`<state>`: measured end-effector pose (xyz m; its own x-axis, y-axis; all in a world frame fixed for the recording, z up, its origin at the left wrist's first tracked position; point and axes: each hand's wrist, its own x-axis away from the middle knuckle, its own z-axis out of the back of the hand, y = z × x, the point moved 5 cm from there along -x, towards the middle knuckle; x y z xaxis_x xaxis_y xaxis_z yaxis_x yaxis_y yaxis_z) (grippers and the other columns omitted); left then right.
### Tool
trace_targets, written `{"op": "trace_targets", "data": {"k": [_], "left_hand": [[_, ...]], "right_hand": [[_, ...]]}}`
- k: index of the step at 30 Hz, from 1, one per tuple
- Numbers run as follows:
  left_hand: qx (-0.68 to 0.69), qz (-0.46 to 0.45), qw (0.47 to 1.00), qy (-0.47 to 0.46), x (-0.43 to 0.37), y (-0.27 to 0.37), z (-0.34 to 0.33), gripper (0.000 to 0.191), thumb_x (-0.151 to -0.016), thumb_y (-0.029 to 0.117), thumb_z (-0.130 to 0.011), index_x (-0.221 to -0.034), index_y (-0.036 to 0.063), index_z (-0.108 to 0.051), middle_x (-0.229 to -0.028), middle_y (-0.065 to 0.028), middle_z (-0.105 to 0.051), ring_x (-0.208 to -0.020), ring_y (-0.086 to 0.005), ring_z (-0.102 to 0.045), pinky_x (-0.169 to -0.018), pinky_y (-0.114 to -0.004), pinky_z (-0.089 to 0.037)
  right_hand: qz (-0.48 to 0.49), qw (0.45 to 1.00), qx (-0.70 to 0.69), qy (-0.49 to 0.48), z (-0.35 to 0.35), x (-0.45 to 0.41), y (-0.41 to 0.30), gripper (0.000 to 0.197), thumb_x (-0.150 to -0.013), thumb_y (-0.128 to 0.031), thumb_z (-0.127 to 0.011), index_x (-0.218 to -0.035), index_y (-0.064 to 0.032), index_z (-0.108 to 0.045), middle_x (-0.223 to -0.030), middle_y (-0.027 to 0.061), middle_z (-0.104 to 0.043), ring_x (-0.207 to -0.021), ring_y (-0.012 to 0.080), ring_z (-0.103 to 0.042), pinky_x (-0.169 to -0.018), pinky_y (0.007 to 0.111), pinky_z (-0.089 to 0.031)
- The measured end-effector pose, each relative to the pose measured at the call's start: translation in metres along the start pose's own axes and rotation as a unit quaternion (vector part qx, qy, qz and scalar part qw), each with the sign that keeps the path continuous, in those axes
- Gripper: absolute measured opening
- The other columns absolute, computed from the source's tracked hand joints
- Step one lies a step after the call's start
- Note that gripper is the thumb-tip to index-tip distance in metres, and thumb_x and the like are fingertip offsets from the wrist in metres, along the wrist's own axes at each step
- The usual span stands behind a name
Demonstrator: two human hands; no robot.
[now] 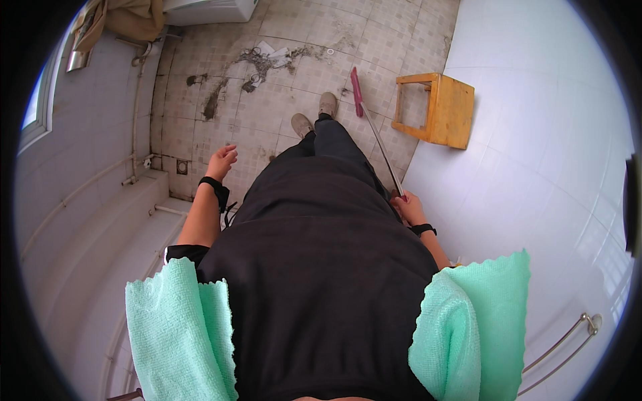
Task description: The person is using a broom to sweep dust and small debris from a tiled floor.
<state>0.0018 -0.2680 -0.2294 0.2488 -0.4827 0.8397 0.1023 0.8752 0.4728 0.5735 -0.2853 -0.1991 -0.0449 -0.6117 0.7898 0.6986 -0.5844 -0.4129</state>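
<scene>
My right hand [409,206] grips the handle end of a long-handled tool, perhaps a broom or squeegee, with a metal pole [383,150] and a dark red head [356,92]. That head rests on the tiled floor to the right of my shoes. My left hand [222,161] hangs at my left side with nothing in it, its fingers loosely bent and apart. Dark dirt and hair [261,61] lie on the floor ahead, along with white scraps [275,54] and a small white ring [330,51]. Mint-green cloths [175,326] hang over both my shoulders.
A wooden stool [451,111] lies on its side against the right wall. At the left wall are pipes [135,120], a ledge and a floor drain [181,167]. A white basin or appliance [210,11] stands top left. A metal towel rail [556,351] is at lower right.
</scene>
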Motion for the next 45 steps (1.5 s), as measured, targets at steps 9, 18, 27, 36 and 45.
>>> {"op": "trace_targets", "data": {"k": [9, 18, 27, 36, 45], "left_hand": [[0.03, -0.036, 0.999, 0.014, -0.001, 0.013, 0.007, 0.037, -0.079, 0.024, -0.055, -0.113, 0.0098, -0.053, -0.09, -0.0005, -0.058, -0.08, -0.0096, -0.054, -0.066, -0.025, -0.039], [0.008, -0.011, 0.999, 0.033, 0.014, -0.008, 0.017, 0.037, -0.079, 0.025, -0.054, -0.113, 0.0085, -0.053, -0.09, -0.0009, -0.058, -0.078, -0.0101, -0.054, -0.066, -0.026, -0.041], [0.048, -0.01, 0.998, 0.036, 0.011, -0.013, 0.021, 0.039, -0.079, 0.026, -0.055, -0.113, 0.0081, -0.052, -0.091, -0.0011, -0.058, -0.08, -0.011, -0.054, -0.068, -0.027, -0.041], [0.055, -0.029, 0.998, 0.032, 0.007, -0.008, 0.009, 0.038, -0.078, 0.024, -0.056, -0.112, 0.0077, -0.054, -0.086, -0.001, -0.058, -0.076, -0.0095, -0.055, -0.063, -0.024, -0.04], [0.025, -0.004, 1.0, 0.015, 0.006, -0.013, 0.02, 0.038, -0.081, 0.029, -0.053, -0.115, 0.0124, -0.051, -0.1, 0.0, -0.057, -0.089, -0.0111, -0.053, -0.073, -0.026, -0.039]], "right_hand": [[-0.056, 0.993, -0.104, 0.027, 0.009, -0.021, -0.042, 0.006, -0.081, -0.01, -0.05, -0.082, -0.0033, -0.051, -0.058, 0.0012, -0.047, -0.049, 0.0078, -0.047, -0.04, 0.021, -0.037], [-0.156, 0.98, -0.11, -0.063, 0.007, -0.104, -0.113, 0.01, -0.077, -0.009, -0.049, -0.07, -0.0029, -0.045, -0.055, 0.0042, -0.046, -0.037, 0.0099, -0.038, -0.033, 0.022, -0.033], [-0.123, 0.966, -0.218, -0.058, 0.035, -0.089, -0.11, 0.008, -0.079, -0.013, -0.05, -0.075, -0.0079, -0.045, -0.059, -0.0007, -0.045, -0.041, 0.0052, -0.037, -0.033, 0.019, -0.031], [-0.191, 0.959, -0.201, -0.059, 0.018, -0.08, -0.105, 0.013, -0.08, -0.011, -0.049, -0.07, -0.0048, -0.044, -0.055, 0.0016, -0.046, -0.038, 0.0078, -0.039, -0.031, 0.019, -0.033], [-0.098, 0.964, -0.219, -0.109, 0.021, -0.091, -0.161, 0.01, -0.081, -0.014, -0.05, -0.074, -0.0076, -0.045, -0.057, -0.0016, -0.044, -0.041, 0.0056, -0.037, -0.034, 0.019, -0.032]]}}
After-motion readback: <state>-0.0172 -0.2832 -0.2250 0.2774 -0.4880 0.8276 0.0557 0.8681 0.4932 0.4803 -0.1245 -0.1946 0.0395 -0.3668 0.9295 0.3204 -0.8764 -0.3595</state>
